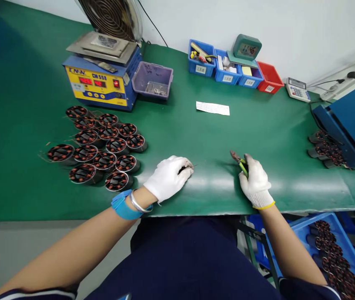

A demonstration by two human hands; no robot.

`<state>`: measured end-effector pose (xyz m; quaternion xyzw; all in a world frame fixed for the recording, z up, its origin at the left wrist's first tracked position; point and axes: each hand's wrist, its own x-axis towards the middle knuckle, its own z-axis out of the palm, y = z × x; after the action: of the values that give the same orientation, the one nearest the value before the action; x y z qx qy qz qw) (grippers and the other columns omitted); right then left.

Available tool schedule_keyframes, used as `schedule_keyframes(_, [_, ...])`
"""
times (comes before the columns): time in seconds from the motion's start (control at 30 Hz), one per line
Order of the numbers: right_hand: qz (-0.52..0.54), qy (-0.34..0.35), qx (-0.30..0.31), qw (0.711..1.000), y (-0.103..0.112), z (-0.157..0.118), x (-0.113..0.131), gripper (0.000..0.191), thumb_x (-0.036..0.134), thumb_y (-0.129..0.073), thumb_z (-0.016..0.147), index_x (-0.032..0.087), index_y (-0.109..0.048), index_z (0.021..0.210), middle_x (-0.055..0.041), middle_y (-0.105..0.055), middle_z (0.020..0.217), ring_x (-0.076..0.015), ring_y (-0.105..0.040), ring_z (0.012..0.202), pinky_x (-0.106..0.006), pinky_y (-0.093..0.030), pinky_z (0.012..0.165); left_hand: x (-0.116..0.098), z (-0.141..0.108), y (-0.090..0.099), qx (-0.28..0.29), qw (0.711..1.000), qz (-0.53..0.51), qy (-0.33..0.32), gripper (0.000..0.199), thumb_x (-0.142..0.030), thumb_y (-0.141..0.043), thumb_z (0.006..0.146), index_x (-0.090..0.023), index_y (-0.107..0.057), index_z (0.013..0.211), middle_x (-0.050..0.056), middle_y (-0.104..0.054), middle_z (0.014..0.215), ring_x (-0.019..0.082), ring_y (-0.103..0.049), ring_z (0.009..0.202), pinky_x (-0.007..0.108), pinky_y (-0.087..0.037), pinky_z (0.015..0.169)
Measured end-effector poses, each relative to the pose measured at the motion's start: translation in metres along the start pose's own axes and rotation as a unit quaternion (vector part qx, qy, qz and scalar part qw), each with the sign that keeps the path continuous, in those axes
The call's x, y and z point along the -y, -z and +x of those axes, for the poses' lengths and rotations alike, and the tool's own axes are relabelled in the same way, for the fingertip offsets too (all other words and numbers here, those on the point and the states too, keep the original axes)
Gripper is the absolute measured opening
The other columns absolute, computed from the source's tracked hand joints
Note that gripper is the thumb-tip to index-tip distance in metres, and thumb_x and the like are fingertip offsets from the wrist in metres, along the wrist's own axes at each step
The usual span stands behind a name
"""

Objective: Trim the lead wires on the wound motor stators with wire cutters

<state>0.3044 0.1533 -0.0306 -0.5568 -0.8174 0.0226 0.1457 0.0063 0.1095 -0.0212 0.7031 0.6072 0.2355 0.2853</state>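
My left hand (171,175), in a white glove, rests at the front of the green table. Its thumb and fingers are pinched together, and a thin wire-like piece (195,165) pokes out from the fingertips. My right hand (254,178), gloved too, is closed around the green handles of a pair of cutting pliers (239,161). The rusty-looking jaws point up and to the left, towards the table's middle. Left of my left hand stand several black cylindrical motor stators (103,160) with copper windings, some with loose wire ends.
A blue and yellow CM550 unit (101,79) stands at the back left beside a purple bin (152,79) of small metal bits. Blue tool boxes (201,60), a red box (269,77), a clock (246,46) and a paper strip (212,108) lie further back. A blue crate (352,246) sits lower right.
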Motion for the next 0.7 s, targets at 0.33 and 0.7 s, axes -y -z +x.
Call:
schedule_keyframes(0.33, [0.611, -0.164, 0.431, 0.643, 0.025, -0.005, 0.075, 0.059, 0.032, -0.064, 0.072, 0.02, -0.041, 0.125, -0.0025, -0.055, 0.094, -0.0137, -0.06, 0.071, -0.03, -0.054, 0.065, 0.001, 0.008, -0.003, -0.01, 1.0, -0.01, -0.01, 0.026, -0.036, -0.046, 0.091, -0.02, -0.065, 0.085, 0.004, -0.069, 0.09, 0.022, -0.06, 0.089, 0.035, -0.044, 0.082])
schedule_keyframes(0.7, [0.555, -0.205, 0.473, 0.652, 0.035, 0.009, 0.087, 0.064, 0.034, -0.071, 0.068, 0.021, -0.042, 0.123, -0.0036, -0.053, 0.098, -0.0173, -0.063, 0.083, -0.03, -0.055, 0.065, 0.004, 0.01, -0.003, 0.004, 1.0, 0.007, -0.023, 0.024, -0.035, -0.046, 0.09, -0.021, -0.066, 0.089, 0.004, -0.068, 0.091, 0.023, -0.06, 0.091, 0.035, -0.043, 0.082])
